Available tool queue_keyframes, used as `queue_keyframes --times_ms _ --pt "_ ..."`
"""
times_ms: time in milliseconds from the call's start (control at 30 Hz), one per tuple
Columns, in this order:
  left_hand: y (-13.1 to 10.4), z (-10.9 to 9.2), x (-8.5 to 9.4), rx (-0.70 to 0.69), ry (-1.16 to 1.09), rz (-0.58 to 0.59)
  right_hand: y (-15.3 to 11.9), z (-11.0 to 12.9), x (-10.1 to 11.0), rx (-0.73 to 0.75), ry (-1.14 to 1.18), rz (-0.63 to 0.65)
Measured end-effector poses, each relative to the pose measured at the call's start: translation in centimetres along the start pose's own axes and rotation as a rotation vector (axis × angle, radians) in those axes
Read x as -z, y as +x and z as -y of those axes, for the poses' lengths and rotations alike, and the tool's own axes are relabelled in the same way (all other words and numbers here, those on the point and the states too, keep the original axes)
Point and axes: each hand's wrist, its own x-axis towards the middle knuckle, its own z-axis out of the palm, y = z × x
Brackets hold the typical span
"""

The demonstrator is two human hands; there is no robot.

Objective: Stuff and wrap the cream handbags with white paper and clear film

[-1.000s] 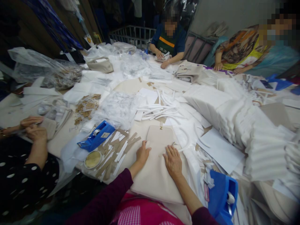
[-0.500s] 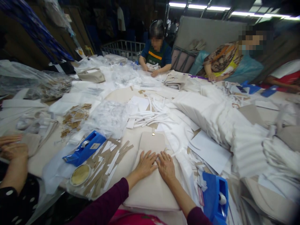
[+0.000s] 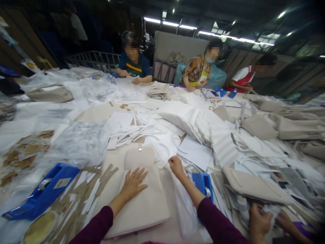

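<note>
The left hand's [image 3: 133, 185] fingers lie spread on the bag [image 3: 149, 201], gripping nothing. The right hand's [image 3: 176, 166] are curled above the white film [image 3: 183, 206]; whether they pinch it, I cannot tell. The right hand has just left the bag, so only the left steadies it, toward the tabletop's [image 3: 93, 113] near edge, which is cut off.

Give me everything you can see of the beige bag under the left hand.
The beige bag looks smooth and leather-like, lying flat with its broad body nearest the camera. What looks like its flap extends away, with a small gold-coloured clasp at the far end; a metal fitting shows at the right side. The left hand rests spread on it, partly covering it. Cut strips lie to its left.
</note>
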Motion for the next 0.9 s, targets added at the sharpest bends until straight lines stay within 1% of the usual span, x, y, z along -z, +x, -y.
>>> queue_keyframes --times_ms 100,167,233,300,433,533,633,700,733,800,900 --pt "0.2 0.0 -0.2 0.013 0.007 0.012 2.3 -5.5 3.9 -0.109 -0.102 -0.061" --pt "0.2 -0.1 -0.2 0.018 0.012 0.026 3.6 -8.1 5.5 -0.132 -0.164 -0.083" --pt "0.2 -0.1 0.0 0.019 0.021 0.032 4.6 -9.3 5.8 -0.112 -0.215 -0.08" --pt "0.2 -0.2 0.2 0.017 0.027 0.035 5.3 -9.5 5.3 -0.063 -0.253 -0.063" --pt "0.2 -0.4 0.6 0.015 0.047 0.053 7.0 -8.4 3.6 0.026 -0.285 -0.031" --pt "0.3 -0.7 0.8 0.018 0.061 0.068 9.4 -6.9 3.2 0.053 -0.308 -0.032" --pt "0.3 -0.9 1.0 0.027 0.057 0.088 12.4 -4.5 3.3 0.075 -0.314 -0.044" --pt "0.3 -0.9 1.2 0.024 0.051 0.082 13.7 -2.5 2.9 0.065 -0.301 -0.055" --pt "0.2 -0.9 1.3 0.02 0.047 0.074 13.9 -1.5 2.5 0.05 -0.29 -0.047" --pt "0.2 -0.8 1.4 0.012 0.033 0.058 13.6 0.4 1.3 0.011 -0.261 0.014" --pt "0.1 -0.6 1.4 0.0 0.01 0.046 12.5 2.0 -0.8 -0.025 -0.237 0.137"
